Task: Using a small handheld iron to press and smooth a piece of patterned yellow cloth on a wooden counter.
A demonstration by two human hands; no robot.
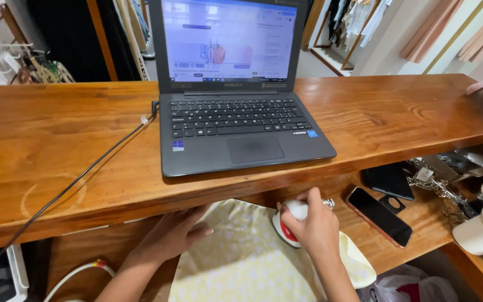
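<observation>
- Right hand (315,228) closed around a small red-and-white iron (289,222), at 6 o'clock below the laptop (236,89)
- Left hand (175,235) open, fingers flat on the pale yellow cloth (241,263) at the iron's 9 o'clock
- Best done by keeping the cloth taut — fingers clear of the iron's soleplate — with slow, even strokes
</observation>
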